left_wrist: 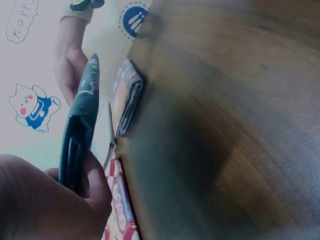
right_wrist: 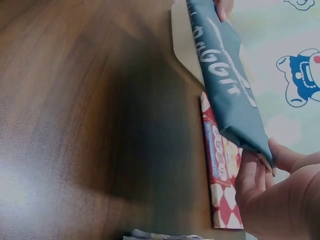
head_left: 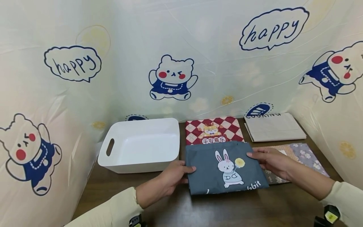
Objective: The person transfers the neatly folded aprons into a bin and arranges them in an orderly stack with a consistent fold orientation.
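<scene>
A folded dark blue-grey cloth [head_left: 204,173] with a white rabbit print is held up between both hands, raised off the table in the wrist views. My left hand [head_left: 173,178] pinches its left edge, thumb on top and fingers beneath. At the opposite edge my right hand [head_left: 272,162] grips it the same way; in the right wrist view the thumb and fingers [right_wrist: 248,172] close round a corner. Behind the cloth lies a red-and-white checked folded cloth [head_left: 195,130], partly covered in the head view. A flowered folded cloth [head_left: 309,157] lies beyond my right hand.
A white bin [head_left: 139,167] with a handle slot stands at the left of the brown table [head_left: 227,211]. At the back right lies a beige folded cloth [head_left: 275,127] with dark lettering. Printed curtains [head_left: 210,69] enclose the back and sides.
</scene>
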Demonstrator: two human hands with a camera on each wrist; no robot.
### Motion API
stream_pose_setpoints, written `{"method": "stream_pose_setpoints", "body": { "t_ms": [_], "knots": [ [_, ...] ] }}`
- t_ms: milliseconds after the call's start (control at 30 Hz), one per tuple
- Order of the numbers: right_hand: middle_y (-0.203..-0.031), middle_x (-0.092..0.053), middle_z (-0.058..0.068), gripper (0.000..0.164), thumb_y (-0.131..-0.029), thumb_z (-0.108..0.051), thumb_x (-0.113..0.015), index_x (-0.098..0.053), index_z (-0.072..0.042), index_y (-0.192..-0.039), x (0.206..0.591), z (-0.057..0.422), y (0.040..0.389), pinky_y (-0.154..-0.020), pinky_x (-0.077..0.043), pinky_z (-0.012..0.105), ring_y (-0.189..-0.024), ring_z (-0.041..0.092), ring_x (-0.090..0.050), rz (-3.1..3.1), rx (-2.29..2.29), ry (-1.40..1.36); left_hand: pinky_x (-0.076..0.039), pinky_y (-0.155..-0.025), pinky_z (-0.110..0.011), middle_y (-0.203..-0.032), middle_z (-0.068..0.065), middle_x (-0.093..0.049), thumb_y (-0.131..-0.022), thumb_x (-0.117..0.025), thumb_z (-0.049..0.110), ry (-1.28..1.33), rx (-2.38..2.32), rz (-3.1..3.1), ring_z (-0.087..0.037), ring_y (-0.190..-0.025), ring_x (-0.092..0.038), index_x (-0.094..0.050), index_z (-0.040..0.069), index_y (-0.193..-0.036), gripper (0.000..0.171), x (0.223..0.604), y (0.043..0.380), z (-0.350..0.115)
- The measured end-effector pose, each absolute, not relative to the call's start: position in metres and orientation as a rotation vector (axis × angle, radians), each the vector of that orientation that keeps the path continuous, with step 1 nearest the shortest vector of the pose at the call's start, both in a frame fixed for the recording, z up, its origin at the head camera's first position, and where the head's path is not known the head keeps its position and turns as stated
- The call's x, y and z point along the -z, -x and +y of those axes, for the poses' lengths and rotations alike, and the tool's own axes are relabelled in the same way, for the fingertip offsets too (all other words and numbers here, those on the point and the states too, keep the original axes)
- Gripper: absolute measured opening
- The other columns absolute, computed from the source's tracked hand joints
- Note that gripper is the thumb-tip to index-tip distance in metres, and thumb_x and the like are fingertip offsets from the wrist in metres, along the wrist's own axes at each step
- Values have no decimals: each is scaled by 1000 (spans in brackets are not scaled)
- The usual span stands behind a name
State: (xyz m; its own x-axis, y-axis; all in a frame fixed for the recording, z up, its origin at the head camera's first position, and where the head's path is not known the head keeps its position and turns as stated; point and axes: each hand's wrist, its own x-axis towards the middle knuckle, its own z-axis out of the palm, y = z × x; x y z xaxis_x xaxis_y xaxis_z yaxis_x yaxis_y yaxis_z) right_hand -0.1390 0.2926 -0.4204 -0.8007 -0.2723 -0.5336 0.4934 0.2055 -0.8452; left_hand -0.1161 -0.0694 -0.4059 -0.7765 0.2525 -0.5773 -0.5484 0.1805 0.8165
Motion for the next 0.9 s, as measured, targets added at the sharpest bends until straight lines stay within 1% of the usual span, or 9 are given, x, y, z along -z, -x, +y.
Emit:
{"method": "stream_pose_setpoints", "body": {
  "t_ms": [100, 200, 300, 433, 633, 767, 900],
  "knots": [
    [-108, -74, 1, 59, -103, -32, -62, -45, 7, -144, 419, 293, 140, -88, -60, 31, -96, 17, -72, 1894, 1646, -219, -52, -103, -46, -123, -15, -68, -100, -66, 22, 287, -1642, 1836, -23, -96, -71, -54, -6, -135, 46, 403, 118, -70],
    [-108, -74, 1, 57, -103, -33, -63, -48, 5, -142, 419, 293, 140, -88, -60, 30, -97, 16, -72, 1888, 1648, -241, -53, -101, -45, -123, -15, -68, -100, -66, 22, 285, -1636, 1846, -23, -97, -69, -54, -6, -136, 47, 402, 118, -72],
    [-108, -74, 1, 55, -103, -32, -64, -51, 5, -141, 418, 292, 140, -88, -60, 30, -97, 16, -72, 1877, 1658, -256, -53, -100, -44, -123, -15, -68, -101, -65, 22, 269, -1635, 1861, -23, -97, -69, -55, -7, -136, 46, 399, 118, -73],
    [-107, -75, 1, 54, -102, -30, -64, -52, 6, -141, 415, 292, 139, -88, -60, 30, -95, 16, -72, 1873, 1674, -251, -51, -102, -46, -121, -15, -69, -102, -64, 21, 242, -1638, 1868, -22, -95, -69, -56, -7, -135, 44, 396, 120, -75],
    [-108, -75, 0, 58, -102, -24, -64, -47, 11, -144, 407, 291, 137, -88, -60, 28, -95, 14, -72, 1884, 1684, -212, -48, -105, -51, -117, -13, -73, -102, -63, 21, 230, -1643, 1868, -22, -93, -72, -58, -7, -134, 43, 395, 122, -77],
    [-108, -74, 0, 61, -102, -23, -64, -44, 12, -146, 403, 289, 138, -88, -60, 28, -95, 13, -72, 1888, 1688, -206, -48, -106, -52, -117, -13, -73, -102, -63, 21, 231, -1649, 1876, -22, -94, -72, -57, -8, -134, 44, 393, 122, -78],
    [-109, -74, -1, 63, -101, -23, -65, -41, 12, -148, 402, 289, 139, -89, -60, 27, -96, 12, -72, 1888, 1694, -205, -51, -103, -48, -112, -13, -75, -103, -62, 22, 217, -1663, 1885, -21, -92, -71, -59, -9, -132, 42, 391, 122, -81]
  ]
}}
